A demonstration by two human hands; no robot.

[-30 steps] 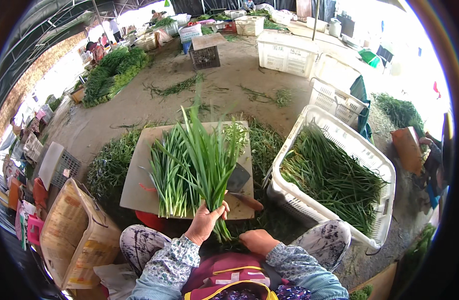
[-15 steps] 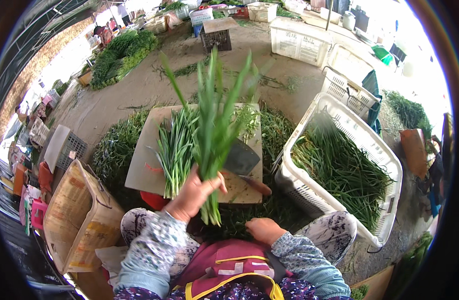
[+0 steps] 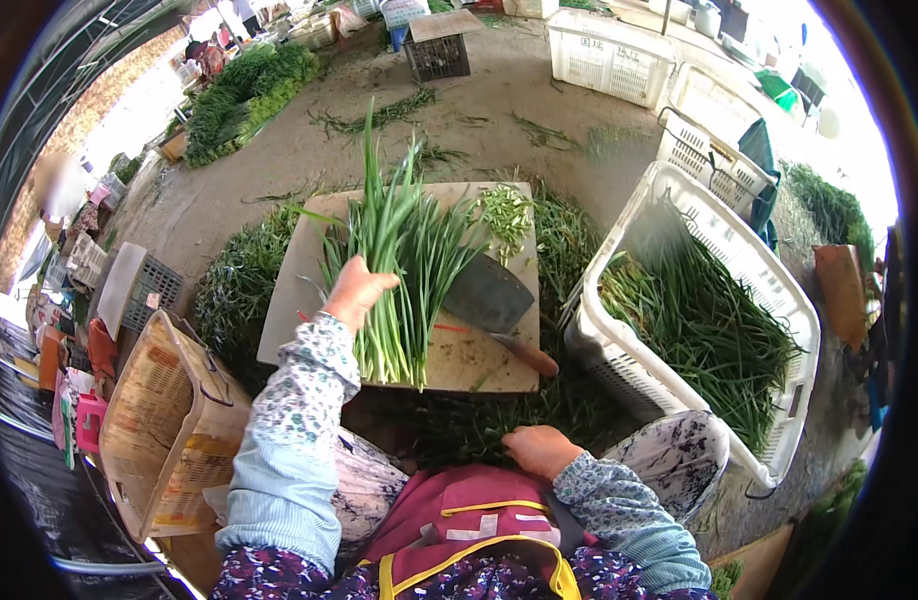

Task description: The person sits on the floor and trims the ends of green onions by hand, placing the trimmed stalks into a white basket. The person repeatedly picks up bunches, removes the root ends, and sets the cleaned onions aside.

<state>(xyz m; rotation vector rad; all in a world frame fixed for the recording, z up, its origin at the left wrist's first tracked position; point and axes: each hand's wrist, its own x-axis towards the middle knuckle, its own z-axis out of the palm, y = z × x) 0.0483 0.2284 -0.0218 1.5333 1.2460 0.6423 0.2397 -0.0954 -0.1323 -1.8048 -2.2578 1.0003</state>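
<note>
My left hand (image 3: pixel 359 292) is closed round a bunch of garlic chives (image 3: pixel 382 225), with flat green leaves and pale stem ends. The bunch lies on a light board (image 3: pixel 314 240), beside more chives whose leaves spread rightward. Right of them rests a cleaver with a dark blade (image 3: pixel 489 292) and a wooden handle (image 3: pixel 527 354). Short cut pieces (image 3: pixel 505 213) are heaped at the board's far right. Over loose greens (image 3: pixel 459 432) near my lap, my right hand (image 3: pixel 542 451) is curled; its fingertips and whatever they hold are hidden.
A white crate (image 3: pixel 669 400) full of long greens stands at my right. Left of me, a yellowed crate (image 3: pixel 159 420) leans on its side. Leafy trimmings (image 3: pixel 244 285) lie around the board, and a small box-like stand (image 3: pixel 439 48) is farther off.
My left hand has lowered the raised bunch leftward onto the board among the other chives. My right hand stays low near my lap, its fingers still curled.
</note>
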